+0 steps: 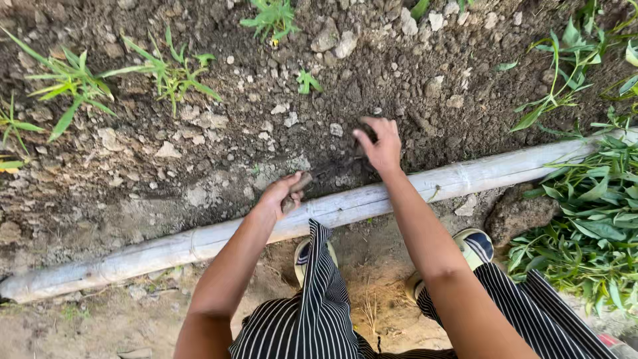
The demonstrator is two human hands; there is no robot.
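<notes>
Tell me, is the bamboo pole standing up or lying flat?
Lying flat: the bamboo pole rests lengthwise on the ground along the soil bed's edge.

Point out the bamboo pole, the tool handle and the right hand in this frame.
Bamboo pole (199, 242): head view, on its pale bare stem left of the striped trousers.
Tool handle (300, 183): head view, on the wooden end sticking out of the left hand (279, 195).
Right hand (381, 145): head view, on its back, over the soil.

No packages, labels, signs or screens show anywhere in this view.
</notes>
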